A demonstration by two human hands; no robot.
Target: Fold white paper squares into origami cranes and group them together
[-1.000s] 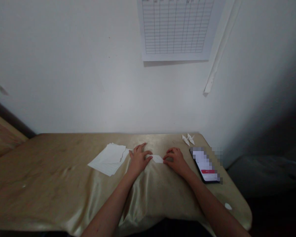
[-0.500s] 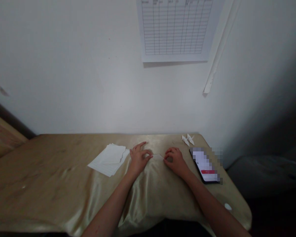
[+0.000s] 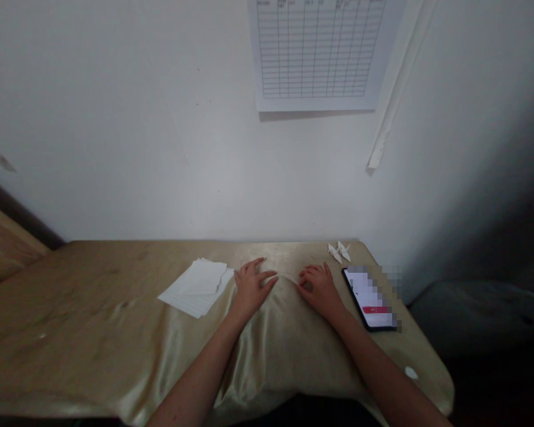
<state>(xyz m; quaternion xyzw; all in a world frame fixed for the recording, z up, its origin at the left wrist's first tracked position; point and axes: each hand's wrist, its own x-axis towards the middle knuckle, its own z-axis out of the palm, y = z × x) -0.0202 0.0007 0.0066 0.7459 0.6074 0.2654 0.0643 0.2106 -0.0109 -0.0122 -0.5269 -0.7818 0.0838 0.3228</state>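
A thin strip of white folded paper (image 3: 287, 276), seen nearly edge-on, stretches between my two hands over the table. My left hand (image 3: 250, 286) has its thumb and forefinger close together at the paper's left end, the other fingers fanned out. At the right end, my right hand (image 3: 320, 289) pinches the paper with thumb and curled fingers; one finger is raised. Beside my left hand lies a stack of white paper sheets (image 3: 196, 287), the top ones with a torn edge. Two small white folded paper cranes (image 3: 339, 252) sit at the back right.
A phone (image 3: 370, 299) with a lit, partly blurred screen lies right of my right hand. Near the right edge is a small white scrap (image 3: 411, 372). A shiny gold cloth (image 3: 93, 332) covers the table, wrinkled in front. A printed grid sheet (image 3: 315, 59) hangs on the wall behind.
The paper between my hands has tilted from a visible flat face to a thin edge. My right hand has shifted slightly right and lifted a finger. The left hand has barely moved.
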